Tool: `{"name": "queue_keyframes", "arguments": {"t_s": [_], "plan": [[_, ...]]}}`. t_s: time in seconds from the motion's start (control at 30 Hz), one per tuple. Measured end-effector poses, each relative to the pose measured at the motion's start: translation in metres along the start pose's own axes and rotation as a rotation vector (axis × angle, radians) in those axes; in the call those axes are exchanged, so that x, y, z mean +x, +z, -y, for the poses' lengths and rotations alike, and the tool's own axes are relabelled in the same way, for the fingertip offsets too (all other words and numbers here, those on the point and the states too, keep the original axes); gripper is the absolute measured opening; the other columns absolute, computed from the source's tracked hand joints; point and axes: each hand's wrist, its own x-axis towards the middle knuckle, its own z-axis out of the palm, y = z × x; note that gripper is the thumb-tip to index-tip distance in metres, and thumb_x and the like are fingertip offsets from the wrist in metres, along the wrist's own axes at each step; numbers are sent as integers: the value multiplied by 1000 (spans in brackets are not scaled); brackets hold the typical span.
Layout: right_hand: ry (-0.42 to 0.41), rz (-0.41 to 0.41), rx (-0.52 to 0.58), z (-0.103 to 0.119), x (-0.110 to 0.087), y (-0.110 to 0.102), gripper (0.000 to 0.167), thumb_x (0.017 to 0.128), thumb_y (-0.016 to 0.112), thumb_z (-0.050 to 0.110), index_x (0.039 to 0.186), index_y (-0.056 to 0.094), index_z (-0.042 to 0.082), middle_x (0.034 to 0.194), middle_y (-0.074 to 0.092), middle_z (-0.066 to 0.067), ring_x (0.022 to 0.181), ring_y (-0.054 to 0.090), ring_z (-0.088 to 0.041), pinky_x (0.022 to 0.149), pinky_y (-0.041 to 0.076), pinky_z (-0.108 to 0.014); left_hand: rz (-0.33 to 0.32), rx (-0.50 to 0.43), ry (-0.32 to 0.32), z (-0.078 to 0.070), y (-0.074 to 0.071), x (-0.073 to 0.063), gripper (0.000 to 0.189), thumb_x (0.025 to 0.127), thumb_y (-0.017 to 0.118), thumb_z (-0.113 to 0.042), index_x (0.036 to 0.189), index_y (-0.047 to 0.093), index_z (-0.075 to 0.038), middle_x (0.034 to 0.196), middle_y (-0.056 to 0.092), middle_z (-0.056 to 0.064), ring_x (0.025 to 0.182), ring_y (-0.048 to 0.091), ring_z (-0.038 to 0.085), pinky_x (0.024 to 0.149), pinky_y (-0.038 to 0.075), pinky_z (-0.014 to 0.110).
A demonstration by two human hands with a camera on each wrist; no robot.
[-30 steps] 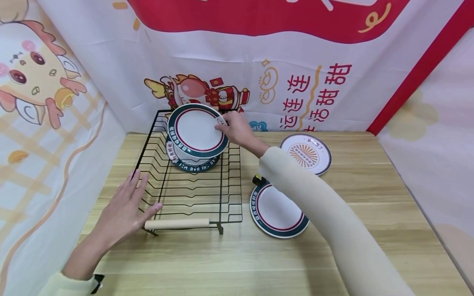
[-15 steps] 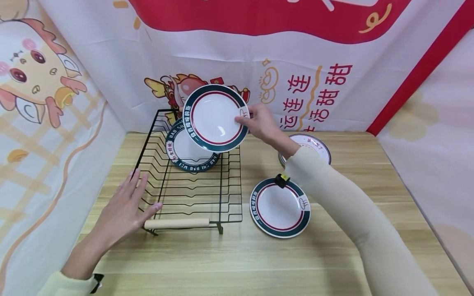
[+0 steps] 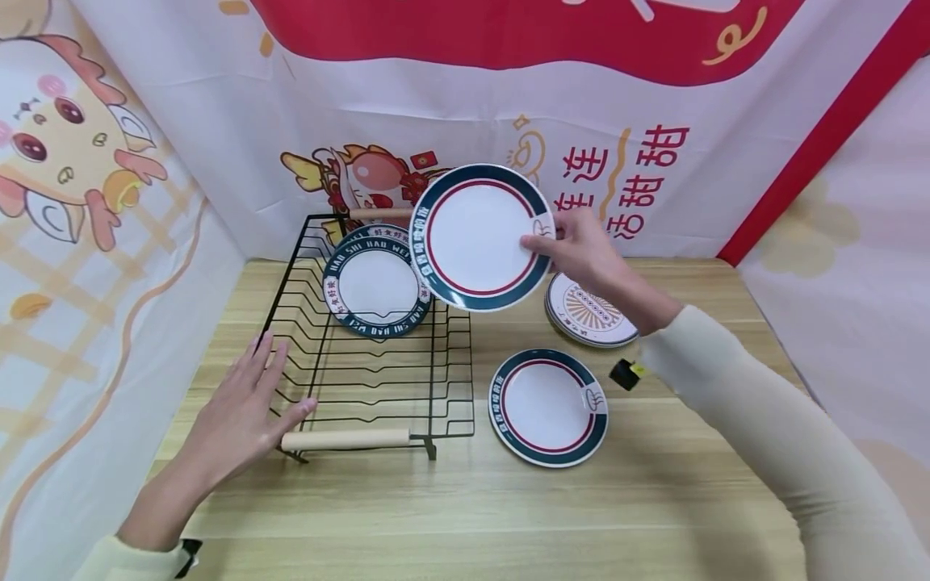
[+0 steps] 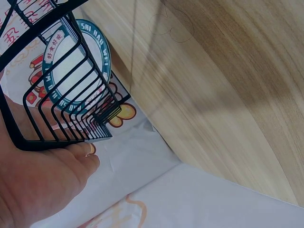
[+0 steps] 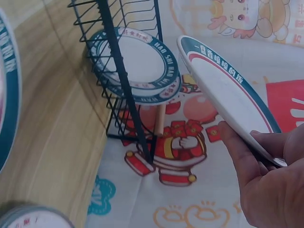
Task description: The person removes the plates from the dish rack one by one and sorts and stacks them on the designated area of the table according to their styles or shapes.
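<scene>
My right hand (image 3: 592,250) pinches the right rim of a white plate (image 3: 479,242) with a dark green border and a red ring. Thumb on the face and fingers behind, it holds the plate tilted up, clear of the table, right of the rack's back end. My left hand (image 3: 236,415) lies along the left side of a black wire dish rack (image 3: 433,379), fingers extended, thumb near its wooden handle (image 3: 345,440). In the left wrist view, that hand (image 4: 52,185) touches the rack's rail. Two green-bordered plates stand in the rear slots, the front plate (image 3: 378,282) overlapping the other.
Right of the rack, a matching green-bordered plate (image 3: 548,407) lies on the wooden table (image 3: 465,516). Behind it is a small stack of white plates (image 3: 592,311) with an orange sunburst print. Printed cloth (image 3: 465,105) hangs along the back and both sides.
The right hand has carried the plate rightward, away from in front of the racked plates, uncovering them and the sunburst plates. The left hand has stayed at the rack.
</scene>
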Motion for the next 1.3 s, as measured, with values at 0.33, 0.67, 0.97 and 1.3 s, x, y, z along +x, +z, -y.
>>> {"name": "queue_keyframes", "arguments": {"t_s": [0.33, 0.67, 0.97, 1.3], "plan": [[67, -40, -172, -21, -41, -41, 36, 102, 73, 28, 124, 72, -2, 96, 80, -16, 74, 68, -23, 63, 56, -22, 0, -2, 9, 4, 1, 1, 96, 106, 55, -56, 168, 10, 2, 175, -3, 24, 162, -5, 43, 131, -11, 43], [119, 17, -240, -52, -68, -62, 42, 104, 71, 30, 133, 68, 0, 103, 80, -16, 78, 71, -27, 62, 56, -24, -5, -12, 15, 6, 1, 3, 96, 106, 56, -56, 167, 12, 3, 175, 0, 27, 163, -6, 41, 132, -5, 49], [239, 70, -266, -88, -84, -66, 40, 103, 73, 30, 126, 71, -2, 97, 82, -12, 81, 75, -22, 70, 61, -24, -8, -18, 8, 5, 4, 1, 96, 106, 56, -56, 168, 11, 1, 176, -2, 23, 163, -5, 40, 133, -5, 47], [300, 142, -276, -122, -104, -61, 42, 102, 74, 29, 126, 69, -5, 92, 81, -8, 78, 72, -20, 64, 58, -25, -12, -7, 20, 6, 4, 1, 96, 106, 55, -56, 168, 10, 1, 176, -2, 23, 163, -6, 39, 132, -8, 44]]}}
